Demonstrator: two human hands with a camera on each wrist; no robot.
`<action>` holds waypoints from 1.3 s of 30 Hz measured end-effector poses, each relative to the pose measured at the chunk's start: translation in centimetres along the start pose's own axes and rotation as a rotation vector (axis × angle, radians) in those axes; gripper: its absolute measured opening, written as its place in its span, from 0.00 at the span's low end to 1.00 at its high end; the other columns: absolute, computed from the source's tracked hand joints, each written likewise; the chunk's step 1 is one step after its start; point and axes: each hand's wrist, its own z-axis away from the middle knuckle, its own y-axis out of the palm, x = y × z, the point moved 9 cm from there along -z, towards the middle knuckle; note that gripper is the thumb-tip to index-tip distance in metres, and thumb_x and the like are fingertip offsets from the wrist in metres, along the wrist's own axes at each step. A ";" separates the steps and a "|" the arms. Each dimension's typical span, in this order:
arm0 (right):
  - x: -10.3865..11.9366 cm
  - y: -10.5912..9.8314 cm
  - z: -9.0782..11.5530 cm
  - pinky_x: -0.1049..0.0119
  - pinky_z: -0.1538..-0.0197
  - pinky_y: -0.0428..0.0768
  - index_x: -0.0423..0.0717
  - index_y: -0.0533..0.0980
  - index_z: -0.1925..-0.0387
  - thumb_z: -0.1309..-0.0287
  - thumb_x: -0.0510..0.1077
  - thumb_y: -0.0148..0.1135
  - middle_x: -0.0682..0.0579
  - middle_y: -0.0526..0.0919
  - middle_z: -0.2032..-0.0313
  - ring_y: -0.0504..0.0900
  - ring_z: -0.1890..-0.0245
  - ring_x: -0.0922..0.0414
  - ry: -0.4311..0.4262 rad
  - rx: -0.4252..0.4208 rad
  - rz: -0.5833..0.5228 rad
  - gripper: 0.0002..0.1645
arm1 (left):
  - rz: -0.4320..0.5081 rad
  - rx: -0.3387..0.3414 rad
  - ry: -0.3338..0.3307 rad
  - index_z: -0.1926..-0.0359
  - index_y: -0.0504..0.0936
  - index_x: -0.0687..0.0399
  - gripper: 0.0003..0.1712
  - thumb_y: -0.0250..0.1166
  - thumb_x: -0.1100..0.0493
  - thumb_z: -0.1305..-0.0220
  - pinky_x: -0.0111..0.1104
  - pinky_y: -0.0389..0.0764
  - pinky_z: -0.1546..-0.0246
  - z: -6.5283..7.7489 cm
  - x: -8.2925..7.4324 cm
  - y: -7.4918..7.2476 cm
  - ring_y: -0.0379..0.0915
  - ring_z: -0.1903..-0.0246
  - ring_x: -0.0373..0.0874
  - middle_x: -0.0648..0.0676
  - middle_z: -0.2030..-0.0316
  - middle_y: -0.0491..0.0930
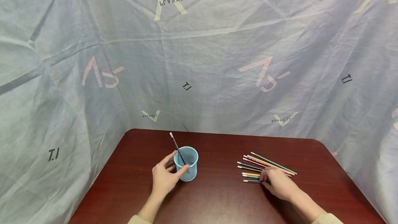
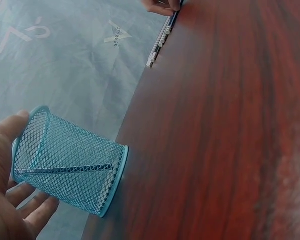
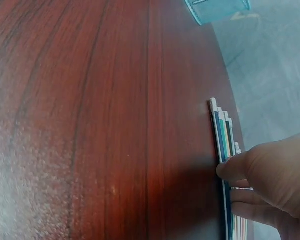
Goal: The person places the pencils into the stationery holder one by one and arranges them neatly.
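In the head view my left hand (image 1: 165, 179) holds a light blue mesh pencil cup (image 1: 191, 174), its thumb at the rim and its fingers around the far side. One dark pencil (image 1: 176, 143) leans inside the cup, white eraser end up. My right hand (image 1: 280, 183) is at a group of pencils lying on the table. Its thumb and fingers pinch the nearest dark pencil (image 3: 219, 135), seen in the right wrist view. Beside that one lie several more, among them a yellow pencil (image 1: 250, 174) and a green pencil (image 1: 270, 161).
The dark red wooden table (image 1: 214, 196) has rounded back corners. A grey printed cloth (image 1: 199, 61) hangs behind it and along both sides. Between the cup and the pencils lies a stretch of bare tabletop.
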 end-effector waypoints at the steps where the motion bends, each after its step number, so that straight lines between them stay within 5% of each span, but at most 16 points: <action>1: 0.1 -0.1 0.0 0.71 0.69 0.79 0.52 0.82 0.69 0.48 0.28 0.76 0.58 0.81 0.71 0.76 0.70 0.69 -0.002 -0.004 0.004 0.16 | 0.002 -0.001 0.004 0.38 0.86 0.59 0.41 0.89 0.54 0.55 0.38 0.92 0.55 0.0 -0.1 0.0 0.92 0.53 0.52 0.58 0.51 0.92; 6: 1.1 -1.8 -0.7 0.71 0.71 0.78 0.51 0.81 0.69 0.49 0.28 0.77 0.62 0.78 0.70 0.75 0.71 0.70 -0.041 -0.094 0.022 0.17 | 0.005 0.004 0.026 0.38 0.86 0.62 0.41 0.89 0.54 0.54 0.40 0.93 0.56 -0.1 -0.4 0.1 0.92 0.54 0.54 0.60 0.52 0.92; 12: 2.7 -6.4 -2.7 0.71 0.70 0.79 0.50 0.80 0.68 0.51 0.27 0.78 0.64 0.78 0.71 0.76 0.71 0.70 -0.107 -0.286 0.042 0.18 | 0.010 0.030 -0.011 0.38 0.86 0.59 0.42 0.90 0.55 0.56 0.41 0.92 0.54 -0.2 -0.3 0.2 0.92 0.53 0.52 0.59 0.52 0.92; 18: 3.7 -10.2 -5.7 0.68 0.67 0.82 0.48 0.81 0.63 0.40 0.31 0.74 0.61 0.83 0.68 0.80 0.69 0.69 -0.021 -0.330 -0.041 0.11 | 0.009 0.032 -0.005 0.37 0.86 0.61 0.42 0.89 0.54 0.55 0.41 0.92 0.54 -0.2 -0.5 0.1 0.92 0.52 0.52 0.60 0.51 0.92; 39: 10.8 -10.3 -13.2 0.69 0.56 0.87 0.42 0.76 0.57 0.29 0.33 0.65 0.48 0.86 0.62 0.87 0.59 0.57 -0.022 -0.483 -0.551 0.05 | -0.002 0.035 -0.027 0.37 0.86 0.59 0.42 0.89 0.54 0.55 0.42 0.92 0.54 0.0 -0.3 -0.1 0.91 0.51 0.53 0.60 0.50 0.91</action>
